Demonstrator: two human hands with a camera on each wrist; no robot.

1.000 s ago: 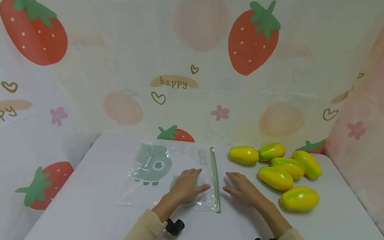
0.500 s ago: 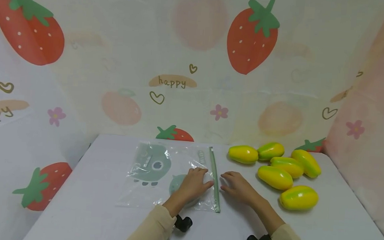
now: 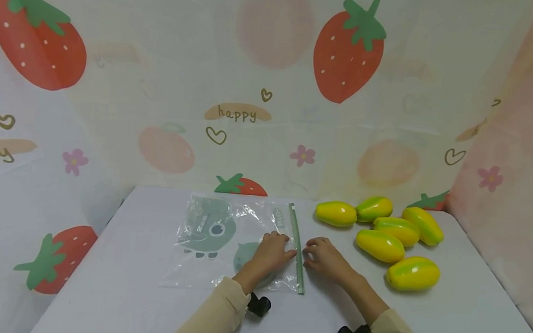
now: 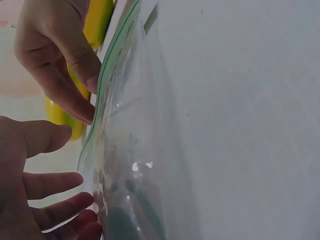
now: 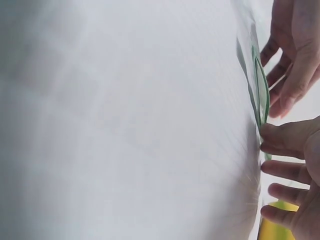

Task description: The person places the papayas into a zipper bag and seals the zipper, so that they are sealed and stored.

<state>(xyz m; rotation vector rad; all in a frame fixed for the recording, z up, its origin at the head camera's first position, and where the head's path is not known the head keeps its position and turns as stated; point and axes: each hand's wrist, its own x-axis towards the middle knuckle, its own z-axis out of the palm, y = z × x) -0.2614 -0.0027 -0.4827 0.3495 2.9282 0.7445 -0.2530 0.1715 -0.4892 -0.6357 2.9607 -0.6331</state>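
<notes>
so, from where i'm standing, a clear zip bag (image 3: pixel 232 235) printed with a green cartoon creature lies on the white surface (image 3: pixel 138 240), its green strip (image 3: pixel 295 227) running down the right end. the person's left grip (image 3: pixel 270 253) hovers over or rests on that end of the bag, fingers loosely spread, while the right grip (image 3: pixel 325 259) is just beyond the strip with thumb and fingers parted, though i can't tell whether they touch it. six yellow-green fruits (image 3: pixel 379 246) lie near the right grip, some touching.
</notes>
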